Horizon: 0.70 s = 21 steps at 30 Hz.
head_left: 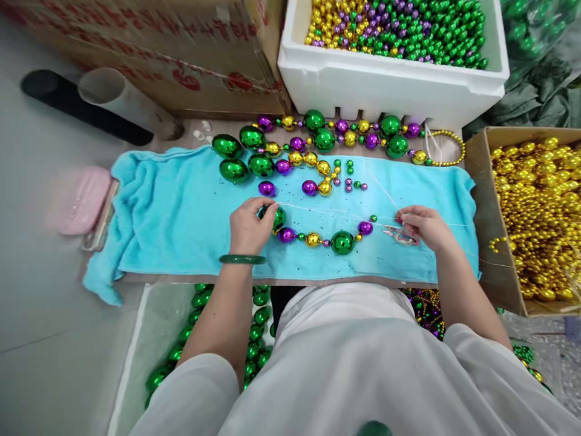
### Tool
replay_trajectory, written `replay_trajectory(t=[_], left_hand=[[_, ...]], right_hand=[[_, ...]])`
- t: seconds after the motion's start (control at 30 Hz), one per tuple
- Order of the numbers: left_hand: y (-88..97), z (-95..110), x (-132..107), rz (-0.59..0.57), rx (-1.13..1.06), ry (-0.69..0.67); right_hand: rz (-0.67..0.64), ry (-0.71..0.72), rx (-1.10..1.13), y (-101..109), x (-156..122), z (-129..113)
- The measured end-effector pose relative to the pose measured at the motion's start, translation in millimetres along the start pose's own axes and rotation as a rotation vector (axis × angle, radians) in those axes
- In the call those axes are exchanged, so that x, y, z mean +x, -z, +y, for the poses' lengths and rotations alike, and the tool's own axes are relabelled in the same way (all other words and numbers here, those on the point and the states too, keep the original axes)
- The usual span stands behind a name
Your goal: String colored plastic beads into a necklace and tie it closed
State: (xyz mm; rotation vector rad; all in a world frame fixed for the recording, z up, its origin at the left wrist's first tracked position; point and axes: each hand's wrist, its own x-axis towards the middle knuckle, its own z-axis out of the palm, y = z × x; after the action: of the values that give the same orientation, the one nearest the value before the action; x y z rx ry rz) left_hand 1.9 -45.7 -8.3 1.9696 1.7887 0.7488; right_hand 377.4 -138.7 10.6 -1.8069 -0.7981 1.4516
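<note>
My left hand [252, 225], closed in a pinch, holds a white string [313, 209] beside a large green bead [280, 218]. A strand of beads [313, 240] in purple, gold and green curves to the right on the blue towel [177, 224]. My right hand [424, 225] is closed too, its fingertips pinching the string past the small green bead [373, 218] at the strand's end. A pair of small scissors [402, 235] lies just below those fingers; whether they touch it I cannot tell.
Loose beads [308, 188] and a finished-looking bead necklace [349, 138] lie behind the strand. A white foam box [390, 82] of small beads stands at the back, a carton [492, 200] of gold beads at the right. A pink case [86, 200] sits at the left.
</note>
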Motion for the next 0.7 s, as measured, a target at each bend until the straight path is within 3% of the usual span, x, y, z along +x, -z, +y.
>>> replay_trajectory(t=[0.23, 0.33, 0.43, 0.53, 0.7], left_hand=[[6.8, 3, -4, 0.036, -0.034, 0.053], [13.9, 5, -7, 0.030, -0.035, 0.056], [22.6, 9, -10, 0.015, -0.028, 0.049], [33.9, 16, -13, 0.005, -0.021, 0.030], [55.7, 44, -23, 0.036, -0.068, -0.020]], right_hand=[[0.168, 0.125, -0.981, -33, 12, 2], [0.171, 0.150, -1.164, -36, 11, 1], [0.134, 0.189, -1.095, -32, 9, 0], [0.123, 0.210, -0.848, -22, 5, -6], [0.269, 0.275, -0.390, 7, -21, -40]])
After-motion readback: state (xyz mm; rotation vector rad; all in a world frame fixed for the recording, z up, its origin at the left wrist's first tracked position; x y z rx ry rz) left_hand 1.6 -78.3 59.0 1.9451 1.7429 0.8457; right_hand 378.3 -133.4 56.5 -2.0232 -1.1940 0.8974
